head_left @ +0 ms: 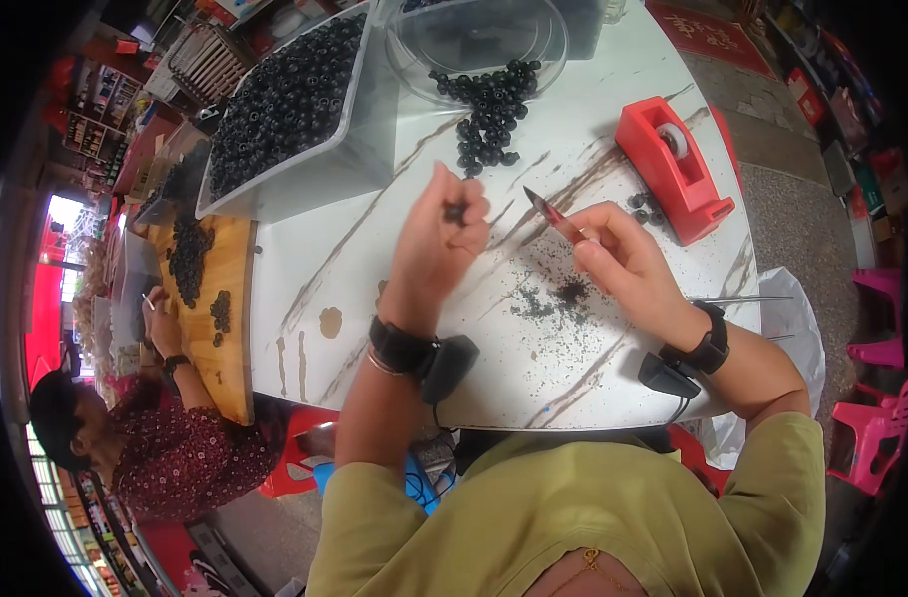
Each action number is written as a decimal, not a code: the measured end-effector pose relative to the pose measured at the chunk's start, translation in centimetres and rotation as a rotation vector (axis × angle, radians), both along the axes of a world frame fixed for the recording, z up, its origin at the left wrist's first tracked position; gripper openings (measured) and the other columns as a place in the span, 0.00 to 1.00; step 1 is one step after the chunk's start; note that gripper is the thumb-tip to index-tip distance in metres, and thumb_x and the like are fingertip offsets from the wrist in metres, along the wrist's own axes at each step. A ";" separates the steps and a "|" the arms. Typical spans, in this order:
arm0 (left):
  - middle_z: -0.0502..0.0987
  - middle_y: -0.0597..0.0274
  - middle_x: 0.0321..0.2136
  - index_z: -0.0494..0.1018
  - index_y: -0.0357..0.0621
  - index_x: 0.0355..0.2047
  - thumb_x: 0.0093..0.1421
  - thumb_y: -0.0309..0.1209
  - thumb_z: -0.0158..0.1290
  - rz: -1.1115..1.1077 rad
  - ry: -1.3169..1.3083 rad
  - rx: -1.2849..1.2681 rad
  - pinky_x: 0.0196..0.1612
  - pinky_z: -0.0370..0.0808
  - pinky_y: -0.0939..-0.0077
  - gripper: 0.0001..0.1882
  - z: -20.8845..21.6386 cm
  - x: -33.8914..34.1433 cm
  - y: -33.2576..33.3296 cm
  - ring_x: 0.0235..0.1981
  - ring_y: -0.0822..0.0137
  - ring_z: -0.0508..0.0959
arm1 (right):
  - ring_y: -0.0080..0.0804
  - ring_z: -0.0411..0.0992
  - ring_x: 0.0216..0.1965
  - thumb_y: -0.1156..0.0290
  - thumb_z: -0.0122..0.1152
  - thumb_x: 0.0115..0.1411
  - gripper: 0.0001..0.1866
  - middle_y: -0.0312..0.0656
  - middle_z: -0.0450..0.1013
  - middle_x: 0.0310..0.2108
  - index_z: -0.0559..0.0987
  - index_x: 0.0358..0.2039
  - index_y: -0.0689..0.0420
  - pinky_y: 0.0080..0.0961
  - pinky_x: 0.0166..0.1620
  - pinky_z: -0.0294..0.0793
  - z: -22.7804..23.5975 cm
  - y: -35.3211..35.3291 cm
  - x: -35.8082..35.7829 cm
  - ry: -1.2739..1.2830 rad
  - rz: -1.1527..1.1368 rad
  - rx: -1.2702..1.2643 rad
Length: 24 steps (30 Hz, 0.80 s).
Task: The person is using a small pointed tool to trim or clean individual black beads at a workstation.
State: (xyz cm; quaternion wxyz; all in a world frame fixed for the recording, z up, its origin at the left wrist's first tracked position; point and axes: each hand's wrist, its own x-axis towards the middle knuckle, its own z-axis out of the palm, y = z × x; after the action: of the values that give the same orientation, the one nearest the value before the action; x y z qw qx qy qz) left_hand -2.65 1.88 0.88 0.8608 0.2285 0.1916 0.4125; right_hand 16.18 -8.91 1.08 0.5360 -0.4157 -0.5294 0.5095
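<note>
My left hand [436, 237] is curled closed over the marble-patterned table, with a small round black piece [455, 213] held at its fingers. In my right hand [628, 261] is a small knife [545, 207], its dark pointed blade angled up toward the left hand but apart from it. Beyond the left hand lies a loose heap of the same round black pieces [489, 119]. Below the knife, black crumbs and shavings [568, 292] are scattered on the tabletop [474, 378].
A large clear bin [374, 149] of black pieces stands at far left, beside a round transparent lid [563, 50]. A red tape dispenser [663, 164] sits at right, near a few pieces. At left, another person [166, 448] works at a wooden board [233, 348].
</note>
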 end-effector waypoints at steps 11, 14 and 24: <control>0.69 0.55 0.16 0.68 0.37 0.28 0.46 0.35 0.57 0.053 1.637 1.136 0.26 0.67 0.73 0.15 -0.9 -0.6 4.7 0.19 0.63 0.70 | 0.09 0.58 0.23 0.70 0.46 0.59 0.10 0.29 0.63 0.24 0.67 0.40 0.59 0.07 0.25 0.56 -0.1 0.0 0.1 -0.019 0.032 -0.005; 0.70 0.57 0.18 0.68 0.37 0.30 0.46 0.34 0.58 -0.037 1.665 1.083 0.27 0.68 0.77 0.15 -0.9 -0.4 4.5 0.21 0.66 0.71 | 0.10 0.58 0.23 0.70 0.46 0.59 0.10 0.29 0.63 0.24 0.67 0.40 0.59 0.07 0.24 0.56 0.0 0.0 0.2 -0.033 0.042 -0.007; 0.72 0.69 0.26 0.68 0.37 0.34 0.52 0.19 0.45 -0.125 0.544 0.558 0.21 0.61 0.93 0.08 0.5 2.5 -2.7 0.21 0.85 0.67 | 0.11 0.60 0.24 0.71 0.45 0.59 0.16 0.32 0.65 0.28 0.65 0.48 0.59 0.08 0.23 0.57 0.7 -0.2 0.0 0.018 0.084 -0.015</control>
State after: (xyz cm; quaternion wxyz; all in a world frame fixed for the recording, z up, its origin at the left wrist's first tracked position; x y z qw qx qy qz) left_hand -0.20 -0.84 1.42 0.7069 0.5658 0.2791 0.3199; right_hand 16.19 -9.10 1.76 0.5159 -0.3924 -0.5377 0.5392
